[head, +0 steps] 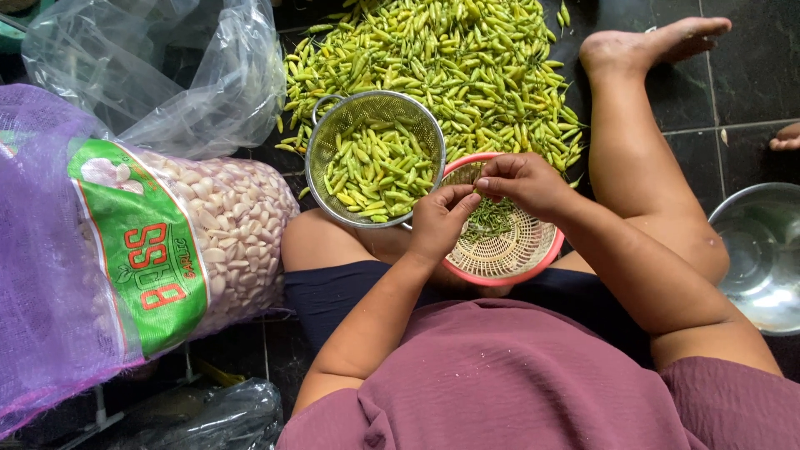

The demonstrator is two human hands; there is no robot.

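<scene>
My left hand (439, 218) and my right hand (521, 181) meet over a pink plastic basket (533, 258) on my lap, fingers pinched together on a small green chili; the chili itself is mostly hidden. Green stems (490, 218) lie in the basket. A metal colander (329, 137) with stemmed green chilies (375, 171) rests just left of my hands, against my knee. A large heap of green chilies (450, 58) covers the dark floor beyond it.
A purple mesh sack of peeled garlic cloves (237, 225) lies at the left, with a clear plastic bag (200, 75) behind it. A steel bowl (762, 258) stands at the right edge. My bare leg (642, 142) stretches out to the right.
</scene>
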